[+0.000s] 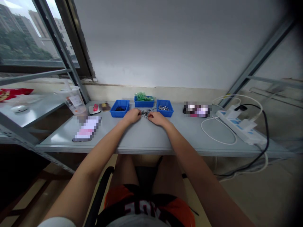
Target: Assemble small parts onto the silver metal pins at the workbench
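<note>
Both hands are resting on the grey tabletop (151, 138), toward its far edge, flanking a small pile of metal pins (146, 113). The left hand (133, 116) is lying curled with its fingertips touching the pile's left side; the right hand (158, 118) is doing the same on the right. Whether either is pinching a pin cannot be told; the parts are too small.

Three blue bins are sitting just behind the pile: a left bin (120, 108) holding dark parts, a middle bin (144, 101) holding green parts, and a right bin (164, 108) holding silvery parts. A white power strip (241, 127) is lying toward the right edge.

Judgement: the person is sorting or picking through the loose pins. The next move is calling for a fine fingertip pinch to isolate one pin without scattering the rest.
</note>
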